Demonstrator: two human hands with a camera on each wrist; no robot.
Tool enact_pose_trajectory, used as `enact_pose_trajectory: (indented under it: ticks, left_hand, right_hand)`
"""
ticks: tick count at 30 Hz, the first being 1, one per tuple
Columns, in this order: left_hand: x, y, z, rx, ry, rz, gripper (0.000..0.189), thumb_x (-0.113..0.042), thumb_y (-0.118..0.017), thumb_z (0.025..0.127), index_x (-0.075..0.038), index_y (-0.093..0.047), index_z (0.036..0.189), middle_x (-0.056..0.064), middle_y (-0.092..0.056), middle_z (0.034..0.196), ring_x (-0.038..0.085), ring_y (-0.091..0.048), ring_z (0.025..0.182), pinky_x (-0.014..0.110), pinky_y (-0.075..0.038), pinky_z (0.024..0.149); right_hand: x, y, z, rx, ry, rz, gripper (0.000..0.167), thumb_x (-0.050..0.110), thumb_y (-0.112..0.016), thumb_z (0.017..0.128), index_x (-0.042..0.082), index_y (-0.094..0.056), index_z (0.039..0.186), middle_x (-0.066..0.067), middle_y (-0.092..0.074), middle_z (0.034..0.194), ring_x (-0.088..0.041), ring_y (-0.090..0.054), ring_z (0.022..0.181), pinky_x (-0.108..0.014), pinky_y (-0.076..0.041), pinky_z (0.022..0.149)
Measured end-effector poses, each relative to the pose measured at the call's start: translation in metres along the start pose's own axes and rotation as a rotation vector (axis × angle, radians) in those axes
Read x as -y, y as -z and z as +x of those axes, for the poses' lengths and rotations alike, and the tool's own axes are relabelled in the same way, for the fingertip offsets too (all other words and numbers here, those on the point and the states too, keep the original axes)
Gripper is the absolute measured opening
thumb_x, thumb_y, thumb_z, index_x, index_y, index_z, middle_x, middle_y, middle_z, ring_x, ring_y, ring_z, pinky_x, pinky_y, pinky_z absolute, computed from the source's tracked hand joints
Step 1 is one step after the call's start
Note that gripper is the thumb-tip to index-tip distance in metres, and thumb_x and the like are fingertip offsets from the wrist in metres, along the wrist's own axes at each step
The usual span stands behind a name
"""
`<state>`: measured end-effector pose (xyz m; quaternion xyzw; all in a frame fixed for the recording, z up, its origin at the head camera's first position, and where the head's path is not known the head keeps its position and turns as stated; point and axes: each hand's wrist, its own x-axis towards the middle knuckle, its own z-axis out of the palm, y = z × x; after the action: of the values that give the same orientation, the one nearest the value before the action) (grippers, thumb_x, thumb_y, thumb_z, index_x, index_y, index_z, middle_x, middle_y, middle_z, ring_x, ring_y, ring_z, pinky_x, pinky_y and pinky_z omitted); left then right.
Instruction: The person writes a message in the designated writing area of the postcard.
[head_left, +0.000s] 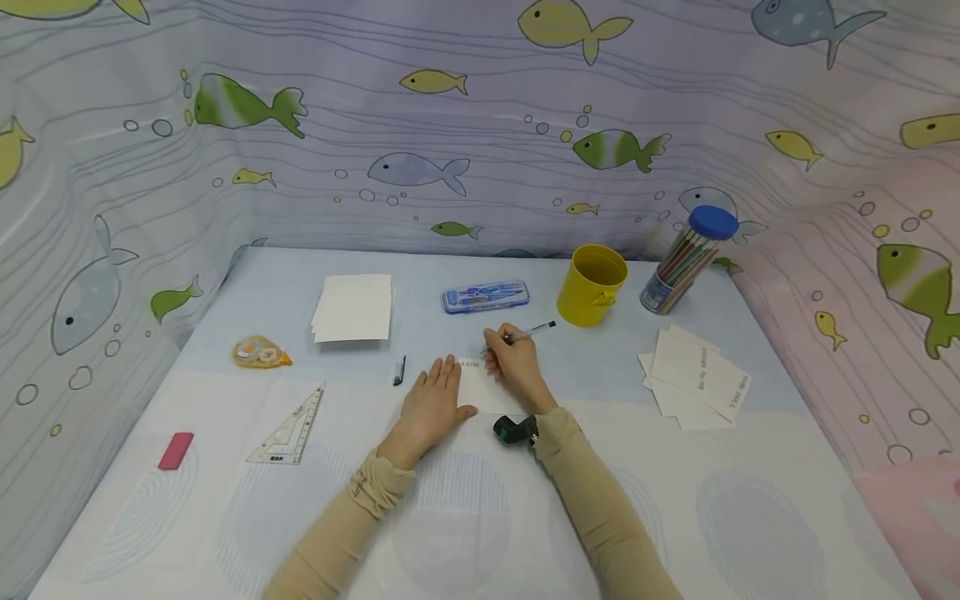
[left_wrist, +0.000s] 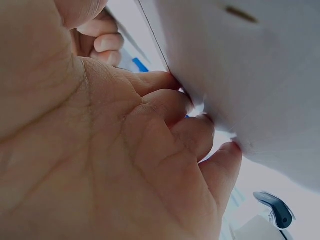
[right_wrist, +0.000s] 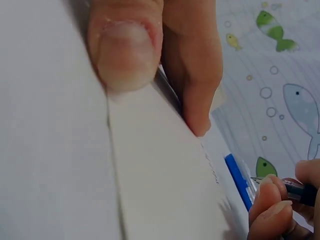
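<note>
A small white card (head_left: 480,393) lies in front of the person, with a line of handwriting near its far edge. The left hand (head_left: 431,404) rests on its left side, fingers extended and thumb out toward the middle. In the right wrist view that thumb (right_wrist: 127,55) sits at the near edge of the card. The right hand (head_left: 517,362) pinches a clear pen with a black end (head_left: 542,327), its tip near the writing. Curled right fingers (right_wrist: 272,210) show close around the pen's dark grip. A black pen cap (head_left: 399,371) lies left of the left hand.
Blank cards (head_left: 352,308) are stacked at the back left. A blue case (head_left: 486,297), yellow bucket (head_left: 581,292) and pencil jar (head_left: 686,262) stand behind. Written cards (head_left: 693,375) overlap at right. Correction tape (head_left: 258,352), a set square (head_left: 288,429) and a red eraser (head_left: 176,451) lie left.
</note>
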<state>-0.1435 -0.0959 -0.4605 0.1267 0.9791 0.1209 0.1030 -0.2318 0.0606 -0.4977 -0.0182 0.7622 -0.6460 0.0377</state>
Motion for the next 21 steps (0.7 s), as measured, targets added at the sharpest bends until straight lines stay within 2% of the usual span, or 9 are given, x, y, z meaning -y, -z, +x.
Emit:
enact_pose_trajectory:
  ticks: [8, 15, 21]
  left_hand:
    - [0.0019, -0.0004, -0.0037, 0.005, 0.014, -0.004, 0.081, -0.046, -0.057, 0.094, 0.007, -0.03, 0.148, 0.022, -0.022, 0.159, 0.038, -0.021, 0.148, 0.053, -0.025, 0.119]
    - [0.0, -0.002, -0.0037, -0.003, 0.009, -0.015, 0.08, -0.046, -0.057, 0.094, 0.007, -0.03, 0.148, 0.022, -0.023, 0.158, 0.038, -0.021, 0.148, 0.053, -0.025, 0.119]
    - [-0.0027, -0.0024, -0.0008, -0.007, 0.003, -0.014, 0.08, -0.046, -0.057, 0.094, 0.006, -0.03, 0.148, 0.022, -0.023, 0.159, 0.037, -0.021, 0.148, 0.052, -0.025, 0.119]
  right_hand:
    - [-0.0005, 0.0014, -0.0015, 0.024, 0.054, -0.111, 0.032, 0.029, -0.069, 0.09, 0.01, -0.054, 0.069, 0.001, -0.057, 0.054, -0.01, -0.048, 0.042, -0.02, -0.035, 0.039]
    - [-0.0026, 0.0007, -0.0021, 0.05, 0.143, -0.11, 0.038, 0.015, -0.056, 0.093, 0.011, -0.04, 0.058, 0.0, -0.049, 0.046, -0.009, -0.046, 0.037, -0.02, -0.034, 0.037]
    - [-0.0053, 0.0019, -0.0002, 0.091, 0.234, -0.158, 0.038, 0.007, -0.052, 0.092, 0.012, -0.037, 0.058, 0.002, -0.044, 0.043, -0.007, -0.042, 0.035, -0.019, -0.027, 0.036]
